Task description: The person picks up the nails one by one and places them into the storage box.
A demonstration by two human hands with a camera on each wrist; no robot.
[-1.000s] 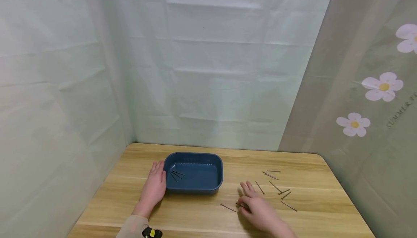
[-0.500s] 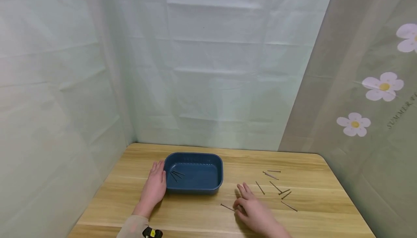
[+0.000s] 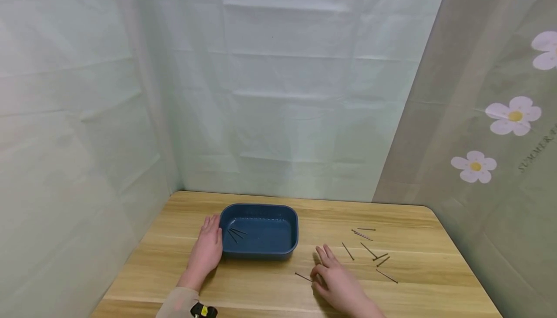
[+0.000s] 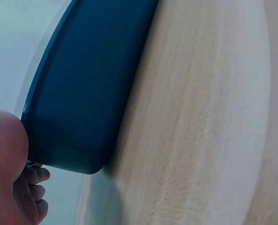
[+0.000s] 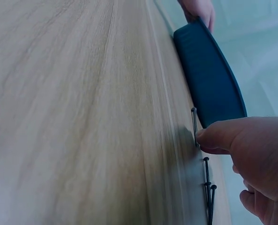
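Right grip: the right hand (image 3: pixel 337 284) lies low on the desk (image 3: pixel 270 286), thumb tip pressing a nail (image 5: pixel 194 125); no fingers curl round it.
Left grip: the left hand (image 3: pixel 207 252) rests flat, fingers straight, against the left wall of the blue tray (image 3: pixel 261 253), holding nothing.
Tray: three nails (image 3: pixel 235 234) lie inside, just beside the left grip.
Loose nails (image 3: pixel 369 250): scattered beyond and right of the right grip.
Writing: the flowered curtain (image 3: pixel 500 129) reads "SUMMER", cut off at the edge.

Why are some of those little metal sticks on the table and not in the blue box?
Thin metal nails lie scattered at odd angles on the wooden table, right of the dark blue plastic tray. Only a few nails lie inside it. Nothing looks broken.
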